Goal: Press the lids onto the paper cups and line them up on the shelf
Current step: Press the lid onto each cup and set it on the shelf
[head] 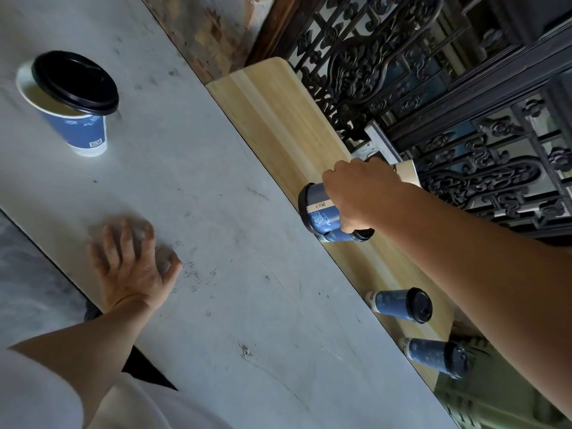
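My right hand [362, 193] is closed around a blue paper cup [318, 212] with a black lid, holding it over the light wooden shelf [278, 125] beyond the table's far edge. Right beside it, partly hidden under my hand, is another lidded blue cup [340, 237]. Two more lidded cups [399, 305] [436, 356] stand further along the shelf. On the grey table [216, 196] at the upper left stands a blue cup [82, 131] with a black lid [75, 82] lying loose and askew on its rim. My left hand [133, 267] rests flat on the table, fingers spread, holding nothing.
A dark carved wooden lattice screen [433, 88] runs along the back of the shelf. A pale bracket or box [405, 171] sits just behind my right hand. The table's near edge [46, 258] drops off at the left.
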Motion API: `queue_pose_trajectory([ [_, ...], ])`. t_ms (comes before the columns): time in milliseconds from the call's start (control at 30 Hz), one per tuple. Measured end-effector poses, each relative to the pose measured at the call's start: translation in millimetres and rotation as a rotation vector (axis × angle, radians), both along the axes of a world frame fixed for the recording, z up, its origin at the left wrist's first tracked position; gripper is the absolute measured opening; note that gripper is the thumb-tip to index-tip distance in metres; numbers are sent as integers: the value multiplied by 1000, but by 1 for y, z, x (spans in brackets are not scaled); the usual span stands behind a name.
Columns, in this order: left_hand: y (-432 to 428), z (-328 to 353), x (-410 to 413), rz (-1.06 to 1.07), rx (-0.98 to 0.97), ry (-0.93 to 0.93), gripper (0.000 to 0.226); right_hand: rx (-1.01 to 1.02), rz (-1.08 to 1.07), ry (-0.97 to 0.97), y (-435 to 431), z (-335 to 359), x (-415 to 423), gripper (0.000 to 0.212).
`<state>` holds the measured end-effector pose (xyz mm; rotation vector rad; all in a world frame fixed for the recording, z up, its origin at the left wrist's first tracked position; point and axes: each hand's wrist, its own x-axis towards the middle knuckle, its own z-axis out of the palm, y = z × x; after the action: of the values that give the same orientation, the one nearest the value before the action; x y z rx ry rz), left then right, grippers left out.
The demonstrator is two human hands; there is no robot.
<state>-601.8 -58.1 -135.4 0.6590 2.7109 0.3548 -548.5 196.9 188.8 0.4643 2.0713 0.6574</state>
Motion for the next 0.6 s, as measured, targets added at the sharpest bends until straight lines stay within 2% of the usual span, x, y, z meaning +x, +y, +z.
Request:
queue_pose_trajectory([
  [233, 2, -1, 0, 9, 7, -6, 87, 0, -36, -84, -5, -10, -2, 42],
  [600, 1, 0, 0, -2, 6, -16, 88, 26, 21, -116, 0, -12, -2, 41],
])
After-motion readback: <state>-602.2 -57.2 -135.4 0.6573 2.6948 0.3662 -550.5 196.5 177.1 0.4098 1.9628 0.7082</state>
